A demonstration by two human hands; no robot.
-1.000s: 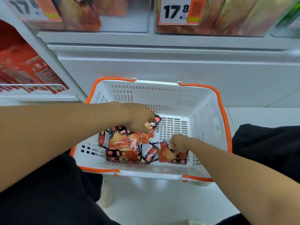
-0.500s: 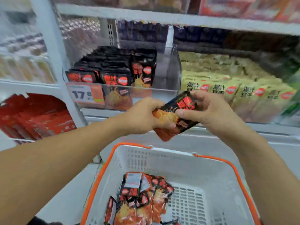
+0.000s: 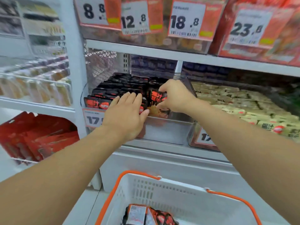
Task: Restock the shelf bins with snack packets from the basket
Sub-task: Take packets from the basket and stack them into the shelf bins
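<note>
A clear shelf bin (image 3: pixel 167 132) holds rows of black-and-red snack packets (image 3: pixel 116 86). My right hand (image 3: pixel 176 96) pinches one such packet (image 3: pixel 156 101) upright at the bin's front right corner. My left hand (image 3: pixel 125 114) lies flat, fingers spread, against the front row of packets beside it and holds nothing. Below, the white basket with an orange rim (image 3: pixel 164 194) has more packets (image 3: pixel 149 215) lying in it.
A neighbouring bin to the right is full of pale yellow-green packets (image 3: pixel 240 103). Price tags hang on the shelf above (image 3: pixel 185 21). Red packs (image 3: pixel 37 138) stand in a wire rack at the lower left. A white shelf post (image 3: pixel 76 78) runs beside the bin.
Both hands rose from the basket with a packet, passed it between them, and now reach into the bin. The right hand holds the packet; the left has let go and presses on the rows.
</note>
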